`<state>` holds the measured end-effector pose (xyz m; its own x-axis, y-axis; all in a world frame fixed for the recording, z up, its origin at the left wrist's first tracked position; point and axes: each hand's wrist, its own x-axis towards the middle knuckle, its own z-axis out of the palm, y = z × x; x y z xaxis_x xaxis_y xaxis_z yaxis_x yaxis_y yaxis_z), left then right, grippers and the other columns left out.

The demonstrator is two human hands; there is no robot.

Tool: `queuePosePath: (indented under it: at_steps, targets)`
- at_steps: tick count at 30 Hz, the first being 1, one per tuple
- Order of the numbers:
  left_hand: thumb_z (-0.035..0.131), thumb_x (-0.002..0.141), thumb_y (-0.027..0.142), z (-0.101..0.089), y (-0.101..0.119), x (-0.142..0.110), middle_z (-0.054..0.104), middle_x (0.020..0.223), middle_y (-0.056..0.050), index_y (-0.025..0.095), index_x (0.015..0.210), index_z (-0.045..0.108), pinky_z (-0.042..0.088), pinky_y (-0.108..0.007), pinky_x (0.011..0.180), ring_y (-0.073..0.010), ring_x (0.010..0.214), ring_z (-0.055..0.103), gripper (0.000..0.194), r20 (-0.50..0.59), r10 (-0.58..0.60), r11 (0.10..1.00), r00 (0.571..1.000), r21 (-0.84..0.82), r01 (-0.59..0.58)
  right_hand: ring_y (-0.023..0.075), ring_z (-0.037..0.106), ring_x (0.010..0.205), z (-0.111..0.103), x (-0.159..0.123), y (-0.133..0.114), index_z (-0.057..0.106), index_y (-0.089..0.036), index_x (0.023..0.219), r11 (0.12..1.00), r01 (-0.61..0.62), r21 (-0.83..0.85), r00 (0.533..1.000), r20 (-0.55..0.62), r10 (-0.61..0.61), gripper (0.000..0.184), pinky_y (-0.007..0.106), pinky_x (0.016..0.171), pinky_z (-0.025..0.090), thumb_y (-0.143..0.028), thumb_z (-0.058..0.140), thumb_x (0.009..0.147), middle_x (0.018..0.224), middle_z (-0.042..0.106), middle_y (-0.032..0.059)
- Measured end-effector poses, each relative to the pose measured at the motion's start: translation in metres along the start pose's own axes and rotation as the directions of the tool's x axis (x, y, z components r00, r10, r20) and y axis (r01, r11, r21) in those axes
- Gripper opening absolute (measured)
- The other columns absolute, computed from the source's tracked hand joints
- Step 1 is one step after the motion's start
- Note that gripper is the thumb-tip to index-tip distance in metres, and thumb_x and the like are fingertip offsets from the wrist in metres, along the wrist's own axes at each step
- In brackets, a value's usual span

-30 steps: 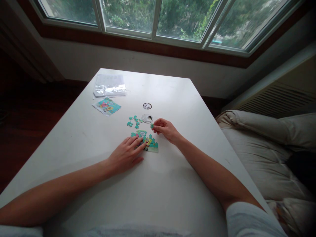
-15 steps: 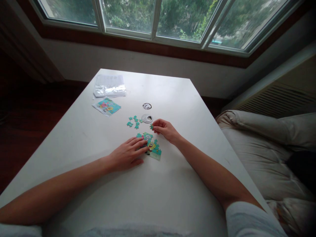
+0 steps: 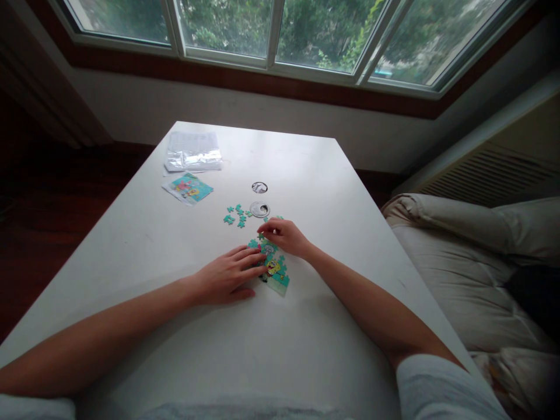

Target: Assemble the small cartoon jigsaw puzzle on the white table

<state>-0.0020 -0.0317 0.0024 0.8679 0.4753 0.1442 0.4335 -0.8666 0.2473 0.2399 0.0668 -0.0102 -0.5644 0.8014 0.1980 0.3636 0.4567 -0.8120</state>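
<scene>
A partly joined jigsaw puzzle (image 3: 279, 281), green with a yellow cartoon figure, lies turned at an angle on the white table (image 3: 184, 338). My left hand (image 3: 231, 273) rests flat on its left part, fingers stretched out and covering some of the picture. Just beyond the puzzle's far edge, my right hand (image 3: 284, 236) pinches a small green puzzle piece (image 3: 261, 236) between thumb and forefinger. Several loose puzzle pieces (image 3: 241, 220) lie beyond my left hand. Another bit of green shows behind my right hand's knuckles, mostly hidden.
Two round fittings are set in the tabletop, the nearer a silver grommet (image 3: 259, 210), the farther a dark-edged hole (image 3: 259, 188). Toward the far left lie a picture card (image 3: 189, 188) and a clear plastic bag (image 3: 193, 153) over paper. A beige padded seat (image 3: 446, 262) stands to the right.
The joined puzzle has turned clockwise and shifted right and nearer under my left hand. My right hand has carried the piece left and nearer, to the puzzle's far edge.
</scene>
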Motion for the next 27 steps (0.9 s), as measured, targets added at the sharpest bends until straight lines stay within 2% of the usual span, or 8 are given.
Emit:
queuePosePath:
  at_steps: [10, 19, 23, 27]
  targets:
    - [0.056, 0.100, 0.044, 0.002, 0.001, 0.001, 0.046, 0.158, -0.013, 0.022, 0.153, 0.044, 0.030, -0.052, 0.126, -0.0304, 0.149, 0.037, 0.059, -0.023, 0.003, 1.000, 1.000, 0.022, -0.003, 0.0120, 0.055, 0.070, 0.007, -0.002, -0.001, 0.076, -0.020, 0.101, 0.989, 0.036, -0.144, 0.999, -0.007, -0.037, 0.023, 0.025, 0.071, 0.042, -0.014, 0.060, 0.086, 0.083, 0.065, 0.0018]
    - [0.054, 0.101, 0.045, 0.004, 0.004, 0.004, 0.048, 0.156, -0.013, 0.022, 0.151, 0.047, 0.032, -0.051, 0.124, -0.0301, 0.149, 0.038, 0.055, -0.035, -0.018, 0.999, 0.999, 0.048, 0.019, 0.0116, 0.054, 0.065, 0.017, -0.003, -0.003, 0.075, -0.021, 0.099, 0.996, -0.094, 0.007, 0.990, -0.101, 0.094, 0.017, 0.024, 0.067, 0.043, -0.025, 0.062, 0.089, 0.079, 0.069, 0.0001]
    - [0.053, 0.101, 0.045, 0.006, 0.005, 0.005, 0.048, 0.156, -0.013, 0.022, 0.151, 0.047, 0.032, -0.051, 0.123, -0.0308, 0.148, 0.039, 0.055, -0.034, -0.028, 0.997, 0.999, 0.066, 0.030, 0.0127, 0.055, 0.069, 0.020, -0.003, -0.003, 0.074, -0.022, 0.099, 0.997, -0.071, -0.036, 0.992, -0.110, 0.067, 0.016, 0.026, 0.069, 0.043, -0.024, 0.062, 0.090, 0.082, 0.069, 0.0008]
    - [0.051, 0.102, 0.044, 0.004, 0.007, 0.003, 0.049, 0.155, -0.012, 0.023, 0.150, 0.048, 0.034, -0.050, 0.120, -0.0315, 0.145, 0.041, 0.052, -0.041, -0.045, 0.993, 0.998, 0.105, 0.049, 0.0134, 0.054, 0.071, 0.011, -0.001, 0.001, 0.076, -0.022, 0.105, 0.994, -0.038, -0.103, 0.983, -0.180, 0.019, 0.023, 0.027, 0.072, 0.043, -0.021, 0.056, 0.093, 0.088, 0.067, 0.0034]
